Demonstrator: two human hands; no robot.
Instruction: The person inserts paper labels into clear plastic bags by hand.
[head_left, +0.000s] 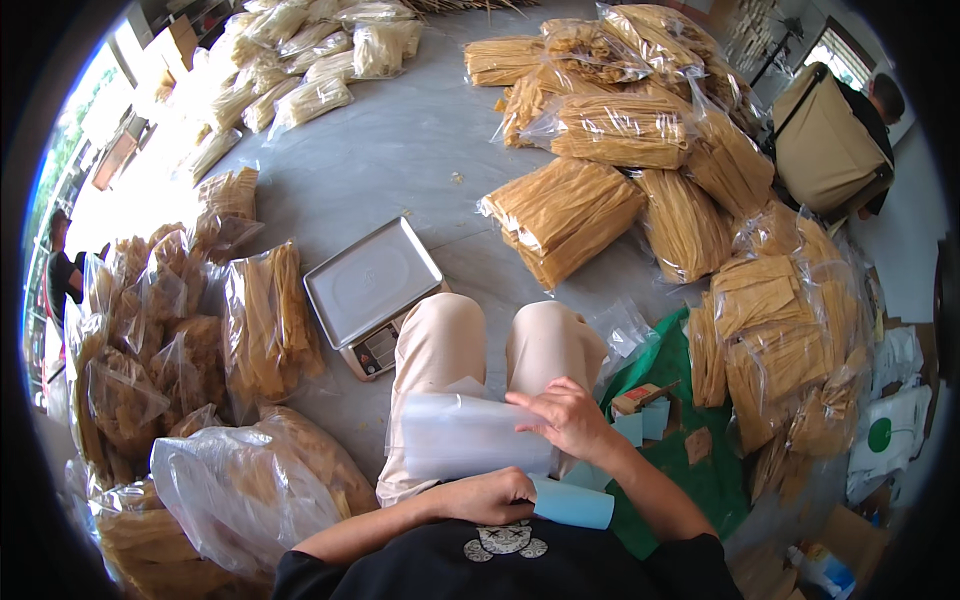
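Observation:
A short stack of clear plastic bags (469, 435) lies across my lap, on my beige trousers. My right hand (562, 416) is at the right end of this stack, its fingertips on the plastic. Whether they pinch a bag or only rest on it, I cannot tell. Close to my black shirt, my left hand (506, 495) is curled around light blue paper slips (574, 502), which stick out to the right and bend into a curve. Beyond my left knee stands a weighing scale (375, 281) with a bare metal tray, partly hidden by the knee.
Bagged dried yellow-brown sheets (562, 214) are piled at right, with more bags (270, 322) at left. Paler bundles (311, 101) lie far left. Beside my right leg, a green sheet (690, 480) holds a small open box (643, 409) with blue slips. Two people are in the background.

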